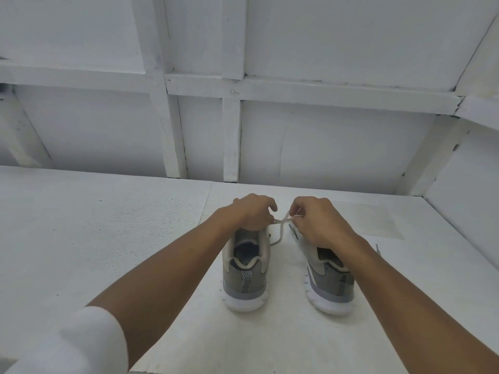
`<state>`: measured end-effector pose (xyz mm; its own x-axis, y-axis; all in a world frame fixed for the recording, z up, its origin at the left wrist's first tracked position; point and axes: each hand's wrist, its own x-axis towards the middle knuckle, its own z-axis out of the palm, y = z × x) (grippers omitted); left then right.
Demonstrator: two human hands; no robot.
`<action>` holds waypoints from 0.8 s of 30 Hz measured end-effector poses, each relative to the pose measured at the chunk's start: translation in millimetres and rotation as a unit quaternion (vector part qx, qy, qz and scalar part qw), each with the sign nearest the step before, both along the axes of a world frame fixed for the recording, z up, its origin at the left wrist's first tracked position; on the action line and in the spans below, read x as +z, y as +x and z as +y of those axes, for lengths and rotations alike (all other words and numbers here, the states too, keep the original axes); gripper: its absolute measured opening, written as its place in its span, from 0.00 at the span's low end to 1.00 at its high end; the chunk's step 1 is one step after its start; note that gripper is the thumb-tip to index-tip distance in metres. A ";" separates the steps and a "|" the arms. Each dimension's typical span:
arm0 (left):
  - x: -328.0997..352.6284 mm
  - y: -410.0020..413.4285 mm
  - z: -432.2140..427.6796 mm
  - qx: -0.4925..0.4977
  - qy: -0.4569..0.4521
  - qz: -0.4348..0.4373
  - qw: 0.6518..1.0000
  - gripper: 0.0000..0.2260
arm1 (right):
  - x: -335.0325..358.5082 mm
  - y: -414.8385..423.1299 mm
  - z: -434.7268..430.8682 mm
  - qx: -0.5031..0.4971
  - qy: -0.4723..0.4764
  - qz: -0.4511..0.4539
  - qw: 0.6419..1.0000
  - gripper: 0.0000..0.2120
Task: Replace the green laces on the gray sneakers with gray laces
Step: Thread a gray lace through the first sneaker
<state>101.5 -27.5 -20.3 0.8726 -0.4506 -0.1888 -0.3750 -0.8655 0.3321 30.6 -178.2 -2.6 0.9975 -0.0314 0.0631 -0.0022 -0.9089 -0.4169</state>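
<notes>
Head view: a pale gray lace (pixel 282 222) stretches across the gap between two gray sneakers and crosses itself between the hands. The left hand (pixel 252 213), fingers curled, pinches one strand over the front of the left sneaker (pixel 244 279). The right hand (pixel 317 222) pinches the other strand over the right sneaker (pixel 329 287). Both shoes stand heels near on the white table (pixel 108 225), with a panelled white wall (pixel 324 144) behind.
</notes>
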 end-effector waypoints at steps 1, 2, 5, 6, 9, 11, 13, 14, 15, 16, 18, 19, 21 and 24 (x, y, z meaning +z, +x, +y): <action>2.2 -0.6 0.4 0.002 -0.019 0.004 1.000 0.17 | 0.0 -1.0 2.0 0.002 0.008 -0.001 1.000 0.08; 4.6 -1.5 1.6 0.006 -0.046 0.011 0.999 0.18 | 0.1 -2.1 4.5 0.002 0.018 -0.002 1.000 0.07; 14.6 -6.4 6.6 0.035 -0.167 0.039 0.985 0.18 | -2.3 -5.2 12.7 -0.013 0.033 0.019 0.999 0.09; 19.7 -9.2 8.1 0.044 -0.207 0.043 0.976 0.17 | -4.2 -5.1 15.1 -0.016 0.037 0.030 0.999 0.10; 37.8 -18.1 10.4 0.045 -0.280 0.018 0.959 0.17 | -4.1 -5.1 17.7 -0.018 0.067 0.051 0.996 0.19; 51.4 -26.0 9.4 0.030 -0.299 -0.002 0.954 0.17 | 0.3 -4.8 17.4 -0.021 0.080 0.057 0.995 0.25; 63.8 -34.0 6.6 0.009 -0.307 -0.016 0.952 0.17 | 4.3 -1.3 15.7 -0.016 0.109 0.042 0.993 0.22; 69.1 -38.2 5.5 -0.002 -0.305 -0.023 0.952 0.17 | 6.1 1.8 14.5 -0.012 0.120 0.030 0.992 0.18; 73.1 -42.2 4.4 -0.013 -0.303 -0.030 0.953 0.17 | 8.6 5.3 13.0 -0.008 0.126 0.017 0.992 0.14; 75.9 -45.9 3.4 -0.022 -0.301 -0.035 0.953 0.17 | 9.8 10.0 10.2 -0.005 0.133 0.007 0.991 0.12; 77.6 -52.7 3.3 -0.034 -0.303 -0.043 0.952 0.17 | 14.2 17.2 5.4 -0.009 0.163 -0.009 0.987 0.09; 77.1 -56.0 4.4 -0.036 -0.305 -0.046 0.951 0.16 | 16.7 19.3 2.7 -0.012 0.171 -0.013 0.985 0.10; 74.9 -62.6 7.9 -0.033 -0.314 -0.048 0.948 0.16 | 20.2 23.6 -4.1 -0.015 0.176 -0.009 0.984 0.12; 68.5 -71.2 14.9 -0.016 -0.334 -0.040 0.941 0.16 | 22.3 32.9 -16.1 -0.013 0.106 -0.021 0.994 0.17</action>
<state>30.3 -12.6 48.1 0.8561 -0.4711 0.2127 -0.4445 -0.4610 0.7681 63.5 -194.3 19.6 0.9927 -0.0746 0.0944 -0.0033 -0.8011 -0.5986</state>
